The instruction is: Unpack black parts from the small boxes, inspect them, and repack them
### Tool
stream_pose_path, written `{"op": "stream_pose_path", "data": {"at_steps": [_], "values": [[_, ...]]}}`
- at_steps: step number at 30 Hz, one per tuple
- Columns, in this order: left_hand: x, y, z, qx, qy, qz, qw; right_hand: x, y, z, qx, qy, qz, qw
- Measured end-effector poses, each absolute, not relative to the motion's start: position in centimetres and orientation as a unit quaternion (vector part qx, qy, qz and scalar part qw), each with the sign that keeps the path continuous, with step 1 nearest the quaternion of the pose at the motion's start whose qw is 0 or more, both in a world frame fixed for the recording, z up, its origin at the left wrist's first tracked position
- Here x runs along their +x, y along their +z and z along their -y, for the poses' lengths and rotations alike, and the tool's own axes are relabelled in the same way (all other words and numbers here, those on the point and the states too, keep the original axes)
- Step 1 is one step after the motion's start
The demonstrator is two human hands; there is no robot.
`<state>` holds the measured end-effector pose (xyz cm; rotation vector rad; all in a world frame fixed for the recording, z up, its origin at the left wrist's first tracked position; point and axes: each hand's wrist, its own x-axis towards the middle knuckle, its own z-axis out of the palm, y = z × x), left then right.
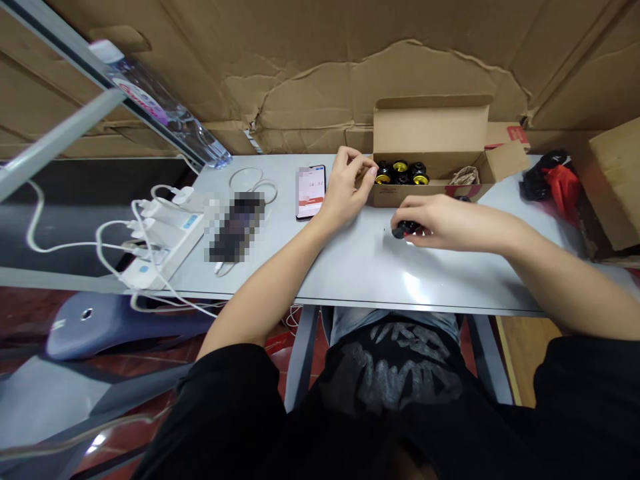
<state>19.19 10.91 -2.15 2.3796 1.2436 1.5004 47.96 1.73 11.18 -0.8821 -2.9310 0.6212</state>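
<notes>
My right hand [425, 222] is closed around a small black rounded piece [406, 229] just above the table, in front of the box; a bit of red shows beside it, and my fingers hide most of it. My left hand [347, 180] is at the left end of an open cardboard box [425, 195], thumb and index finger pinched at its corner. Inside the box, on the left, sit several black round pieces [401, 175], some with shiny gold rings. Crumpled brown paper [465, 176] lies in its right part. Another dark piece [463, 199] shows behind my right hand.
Left of my left hand lie a lit phone [311, 193] and a blurred-out dark device [239, 227] with a white cable. A power strip [170, 240] and a water bottle [165, 110] are farther left. Black and red bags [563, 187] lie at right, beside another carton [617, 180].
</notes>
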Motion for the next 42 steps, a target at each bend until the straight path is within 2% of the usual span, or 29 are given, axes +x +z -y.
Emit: {"op": "stream_pose_path", "data": {"at_steps": [3,7,12,21,28,42], "values": [[19.3,-2.0,-10.9,0.770,0.493,-0.404,0.031,49.3,12.3,-3.7,-0.255,0.225,0.936,0.087],[19.3,-1.9,-10.8,0.768,0.488,-0.412,0.043,51.4,13.7,-5.8,-0.305,0.285,0.882,0.219],[19.2,-2.0,-10.8,0.769,0.481,-0.417,0.059,53.0,12.2,-8.2,-0.388,0.343,0.802,0.297],[19.5,-2.1,-10.9,0.761,0.495,-0.415,0.057,54.3,8.6,-12.8,-0.336,0.374,0.753,0.425],[19.3,-2.0,-10.8,0.764,0.486,-0.417,0.073,55.0,6.9,-14.3,-0.335,0.383,0.743,0.434],[19.0,-2.3,-11.2,0.778,0.451,-0.430,0.077,54.3,8.2,-12.4,-0.404,0.356,0.728,0.425]]}}
